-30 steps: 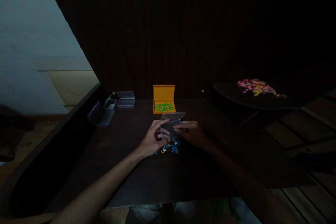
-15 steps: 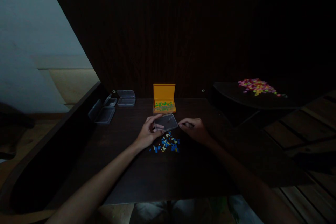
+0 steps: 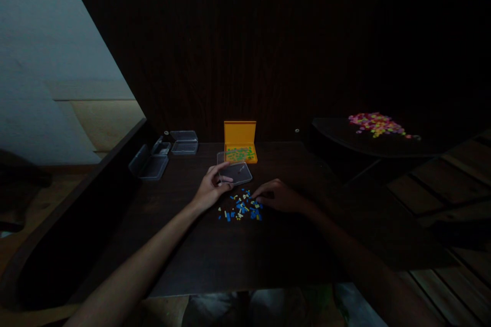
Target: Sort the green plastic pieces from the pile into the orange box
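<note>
My left hand point(image 3: 211, 185) is closed round the left edge of a clear plastic box point(image 3: 240, 173) with its lid raised, held a little above the table. Below it lies a loose pile of small blue, yellow and cream building bricks point(image 3: 241, 208). At the right side of this pile is my right hand point(image 3: 278, 195), fingers bent down and thumb close to the fingertips among the bricks. Whether anything sits between those fingertips is too small and dark to make out. Behind the clear box stands an open orange box point(image 3: 240, 133) with green pieces point(image 3: 240, 154) inside.
Open clear boxes stand at the back left, among them one by the side panel point(image 3: 153, 167) and one near the back panel point(image 3: 184, 147). On a raised dark shelf point(image 3: 330, 130) at the right lies a heap of pink, red and yellow pieces point(image 3: 378, 125).
My right hand has come down from beside the clear box to the brick pile. The clear box, in my left hand, has shifted slightly left and away from me.
</note>
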`<state>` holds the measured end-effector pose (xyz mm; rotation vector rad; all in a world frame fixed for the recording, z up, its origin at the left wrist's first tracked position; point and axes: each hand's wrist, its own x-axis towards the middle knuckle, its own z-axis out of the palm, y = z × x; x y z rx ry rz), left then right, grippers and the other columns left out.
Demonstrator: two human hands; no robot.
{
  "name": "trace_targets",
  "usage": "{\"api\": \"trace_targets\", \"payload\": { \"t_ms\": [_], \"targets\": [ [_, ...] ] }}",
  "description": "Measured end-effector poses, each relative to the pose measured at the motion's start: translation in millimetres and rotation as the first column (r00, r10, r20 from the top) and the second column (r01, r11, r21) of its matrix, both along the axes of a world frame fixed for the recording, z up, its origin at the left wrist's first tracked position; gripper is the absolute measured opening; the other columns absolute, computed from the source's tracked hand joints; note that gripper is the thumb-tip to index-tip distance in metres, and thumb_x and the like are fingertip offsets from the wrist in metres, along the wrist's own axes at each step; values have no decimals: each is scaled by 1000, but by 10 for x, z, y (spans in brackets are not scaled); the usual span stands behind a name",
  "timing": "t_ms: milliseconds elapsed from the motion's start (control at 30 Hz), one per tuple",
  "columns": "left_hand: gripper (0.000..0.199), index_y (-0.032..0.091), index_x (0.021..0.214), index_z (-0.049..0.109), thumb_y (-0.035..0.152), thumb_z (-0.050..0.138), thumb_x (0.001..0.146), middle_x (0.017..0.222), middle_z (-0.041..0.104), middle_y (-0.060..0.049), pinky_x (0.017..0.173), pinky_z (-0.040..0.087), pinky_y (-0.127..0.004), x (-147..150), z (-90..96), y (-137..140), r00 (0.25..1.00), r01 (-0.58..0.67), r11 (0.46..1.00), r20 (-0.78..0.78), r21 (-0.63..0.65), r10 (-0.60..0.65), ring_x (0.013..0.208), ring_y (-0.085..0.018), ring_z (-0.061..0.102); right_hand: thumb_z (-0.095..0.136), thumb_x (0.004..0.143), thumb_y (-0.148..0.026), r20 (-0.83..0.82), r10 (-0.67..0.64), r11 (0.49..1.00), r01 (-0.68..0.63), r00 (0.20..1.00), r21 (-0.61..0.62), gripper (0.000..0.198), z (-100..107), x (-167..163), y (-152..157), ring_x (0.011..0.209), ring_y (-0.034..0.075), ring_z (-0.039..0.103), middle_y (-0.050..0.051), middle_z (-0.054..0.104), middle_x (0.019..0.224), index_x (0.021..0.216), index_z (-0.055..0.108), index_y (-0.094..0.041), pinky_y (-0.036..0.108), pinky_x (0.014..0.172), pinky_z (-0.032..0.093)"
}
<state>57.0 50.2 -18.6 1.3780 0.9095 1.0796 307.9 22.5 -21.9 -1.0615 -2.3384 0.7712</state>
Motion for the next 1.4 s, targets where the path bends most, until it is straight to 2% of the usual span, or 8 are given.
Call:
{"api": "trace_targets", "payload": {
  "t_ms": [300,500,667,767,967,1233,1400],
  "targets": [
    [58,22,117,61,14,77,62,123,46,-7,73,54,-24,-2,-17,23,1000,-4,1000,28,-15,5,84,-11,65,57,89,-27,30,-46,999,46,998,9,19,6,30,31,68,14,64,2,74,81,95,73,-20,26,68,46],
    [60,23,118,60,14,78,62,126,49,-8,71,54,-23,-32,-13,44,1000,-22,999,15,-35,22,85,-13,66,54,90,-28,48,-131,990,129,990,53,20,-33,66,67,80,16,65,4,74,92,97,72,-21,29,77,46],
    [64,23,122,58,13,77,61,128,51,-8,77,54,-27,-42,1,49,999,-20,999,36,-46,22,88,-14,66,60,87,-28,66,-140,988,135,988,74,22,-19,81,56,71,14,60,2,65,81,106,70,-22,27,69,46],
    [64,22,123,57,13,77,63,120,57,-8,80,54,-29,-44,2,49,999,0,999,47,-34,2,88,-14,66,62,86,-26,81,-147,985,139,986,100,25,-13,79,52,73,15,59,3,62,83,109,69,-21,28,70,46],
    [65,20,126,55,17,79,65,107,62,-7,82,54,-31,-45,-11,41,999,30,999,35,-40,-28,86,-15,67,59,88,-22,68,-150,983,141,986,120,15,-48,82,64,79,16,60,5,63,88,97,71,-20,30,73,46],
    [66,21,124,56,15,80,63,107,63,-7,80,55,-32,-46,-53,66,999,24,997,46,-77,-20,85,-16,68,55,91,-23,96,-119,982,102,988,162,16,3,86,53,80,16,59,6,61,90,97,70,-20,30,72,45],
    [65,20,123,56,14,80,63,110,62,-8,81,55,-31,-54,-35,74,998,23,997,64,-75,-18,87,-16,68,54,90,-20,123,-122,982,102,985,161,12,10,50,38,80,16,58,5,59,89,90,66,-19,30,71,44]
  ]
}}
